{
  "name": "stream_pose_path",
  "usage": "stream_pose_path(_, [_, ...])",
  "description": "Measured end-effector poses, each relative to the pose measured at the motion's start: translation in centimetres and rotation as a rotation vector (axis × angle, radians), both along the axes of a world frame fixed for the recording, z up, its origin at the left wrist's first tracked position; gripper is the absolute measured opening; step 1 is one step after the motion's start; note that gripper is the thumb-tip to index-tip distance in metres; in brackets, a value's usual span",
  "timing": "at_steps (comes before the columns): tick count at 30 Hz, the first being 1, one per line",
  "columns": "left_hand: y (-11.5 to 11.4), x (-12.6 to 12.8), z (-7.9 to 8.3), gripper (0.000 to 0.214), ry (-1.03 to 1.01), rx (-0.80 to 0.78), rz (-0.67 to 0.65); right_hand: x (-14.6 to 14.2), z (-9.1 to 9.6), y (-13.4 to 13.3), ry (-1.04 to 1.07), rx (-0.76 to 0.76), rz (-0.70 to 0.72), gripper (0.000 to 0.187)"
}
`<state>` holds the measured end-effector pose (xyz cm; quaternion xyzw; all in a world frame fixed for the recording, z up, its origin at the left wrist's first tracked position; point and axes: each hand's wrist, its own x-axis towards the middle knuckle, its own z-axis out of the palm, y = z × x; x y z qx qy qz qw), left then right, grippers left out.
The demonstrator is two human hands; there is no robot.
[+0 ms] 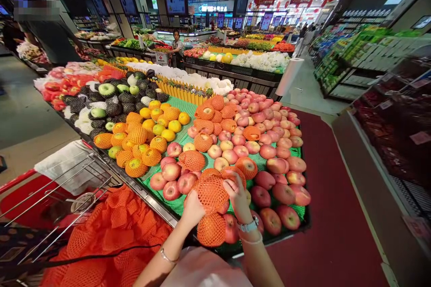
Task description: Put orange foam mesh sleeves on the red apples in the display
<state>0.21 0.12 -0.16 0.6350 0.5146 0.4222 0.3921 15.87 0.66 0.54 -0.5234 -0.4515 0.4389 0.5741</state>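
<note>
My left hand (193, 208) and my right hand (237, 197) grip an orange foam net sleeve (208, 193) from either side, above a display of red-and-yellow apples (186, 183). The fruit inside the sleeve is hidden by the mesh. Just below my hands, a second netted fruit (211, 230) rests among the apples on green matting (168, 195). A watch (248, 225) circles my right wrist, and a thin bracelet (167, 256) circles my left.
At left stands a metal shopping cart (67, 188) heaped with orange foam nets (114, 233). Netted yellow fruit (144, 143) and melons (114, 107) fill the neighbouring bins. A roll of plastic bags (288, 76) stands behind the apples. A person (177, 47) stands farther back.
</note>
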Motion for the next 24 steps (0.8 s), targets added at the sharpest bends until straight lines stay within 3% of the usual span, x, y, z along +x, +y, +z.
stream_pose_path(4, [1.5,-1.2,-1.0,0.023,-0.396,-0.178,0.183,-0.2,-0.3,-1.3,0.109,-0.092,0.274,0.047])
stream_pose_path(8, [1.9,-2.3,-1.6,0.027,-0.485,-0.243,0.275,-1.7,-1.2,-2.3,0.233,-0.064,0.349,0.065])
stream_pose_path(12, [1.2,-2.2,-0.4,0.045,-0.72,-0.363,0.294,-3.0,-2.0,-2.1,0.21,-0.063,0.329,0.043])
stream_pose_path(15, [0.8,-2.1,0.7,0.049,-0.814,-0.428,0.283,-2.2,-1.8,-1.4,0.067,-0.043,0.37,0.03])
stream_pose_path(20, [0.1,-2.6,1.2,0.048,-0.863,-0.522,0.245,0.1,0.0,-0.7,-0.166,0.075,0.261,0.01])
stream_pose_path(24, [-0.4,-2.3,0.4,0.046,-0.957,-0.559,0.263,-1.3,0.2,-1.6,-0.109,0.128,-0.016,0.007])
